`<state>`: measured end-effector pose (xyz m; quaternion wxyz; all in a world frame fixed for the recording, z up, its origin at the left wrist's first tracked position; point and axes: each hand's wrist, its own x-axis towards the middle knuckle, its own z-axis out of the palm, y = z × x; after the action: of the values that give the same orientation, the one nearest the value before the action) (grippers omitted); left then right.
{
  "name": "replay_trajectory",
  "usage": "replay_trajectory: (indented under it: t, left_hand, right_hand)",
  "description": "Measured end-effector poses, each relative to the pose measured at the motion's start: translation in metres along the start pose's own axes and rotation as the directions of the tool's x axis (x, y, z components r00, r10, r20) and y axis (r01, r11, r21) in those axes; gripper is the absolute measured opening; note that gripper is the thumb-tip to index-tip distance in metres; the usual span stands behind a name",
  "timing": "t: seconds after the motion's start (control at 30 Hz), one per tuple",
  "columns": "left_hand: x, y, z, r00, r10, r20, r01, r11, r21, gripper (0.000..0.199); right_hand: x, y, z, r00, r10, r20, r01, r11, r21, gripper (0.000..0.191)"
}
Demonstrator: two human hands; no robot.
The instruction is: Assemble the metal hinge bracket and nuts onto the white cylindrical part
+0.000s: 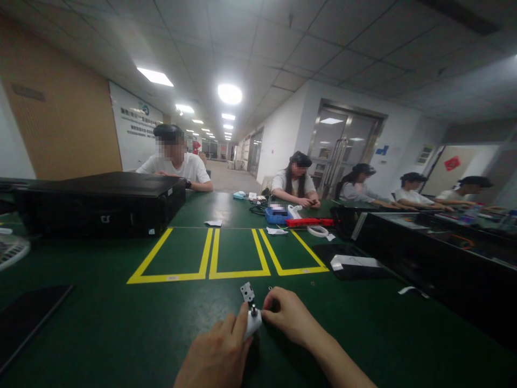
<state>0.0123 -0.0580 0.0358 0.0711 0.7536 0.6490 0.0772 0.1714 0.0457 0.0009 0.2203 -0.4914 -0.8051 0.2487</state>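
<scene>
One left hand (216, 353), one right hand (286, 315), five seated people (294, 180)

Tiled ceiling (323, 37), glass doors (343, 145), distant corridor (220, 167) somewhat blurred

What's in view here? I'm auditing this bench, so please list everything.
green workbench: 1, green, under everything
black hard case: 1, black, far left
yellow tape outlines: 3, yellow, mid-bench
blue box: 1, blue, far side
red item: 1, red, beside the blue box
black mat: 1, black, right
seated people: 5, white and grey tops, beyond the bench
metal bracket: 1, silver, just past the hands
white plastic part: 1, white, in the left hand
left hand: 1, nearest the camera
right hand: 1, beside the part
</scene>
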Motion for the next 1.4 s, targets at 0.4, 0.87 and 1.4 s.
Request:
replay_trajectory:
  t: [0.4, 0.87, 1.4]
  left_hand:
    - [-0.001, 0.0, 0.013, 0.997, 0.057, -0.059, -0.054, 0.997, 0.046, 0.048]
    - [-0.002, 0.004, 0.005, 0.995, 0.092, -0.036, -0.088, 0.99, 0.107, 0.037]
    - [-0.001, 0.0, 0.01, 0.996, 0.078, -0.05, -0.075, 0.995, 0.059, 0.047]
  right_hand:
    - [-0.022, -0.024, -0.02, 0.913, -0.237, -0.331, 0.369, 0.825, 0.429, 0.015]
    - [-0.029, -0.03, -0.007, 0.793, -0.489, -0.364, 0.599, 0.736, 0.316, 0.013]
    - [-0.032, -0.019, -0.016, 0.926, -0.306, -0.22, 0.363, 0.881, 0.303, 0.036]
